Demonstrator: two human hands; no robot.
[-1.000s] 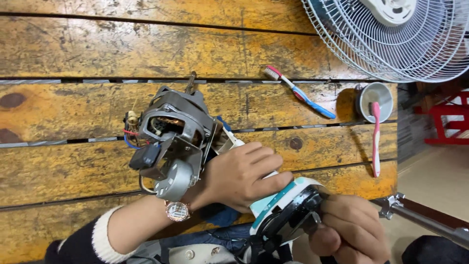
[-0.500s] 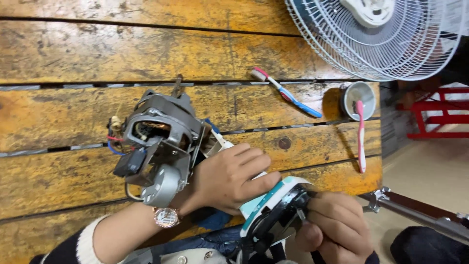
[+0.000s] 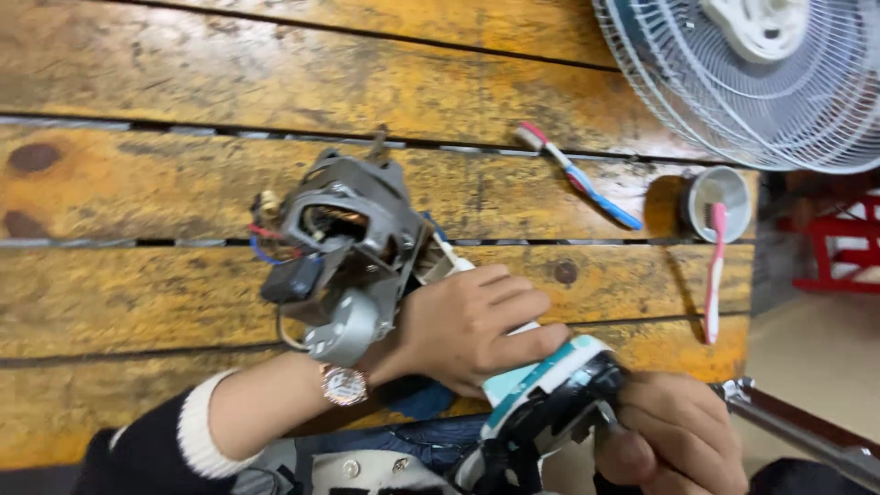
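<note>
One fan motor left of centre on the wooden table, one white-and-teal housing at lower centre gripped by left hand, right hand closed beneath it, two toothbrushes upper right, one fan guard in the corner.

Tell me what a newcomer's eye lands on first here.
First, the bare fan motor, wires showing, on the wooden table by the left hand. Next, the white and teal housing gripped by both hands, right hand below. Last, the white fan guard at top right.
</note>
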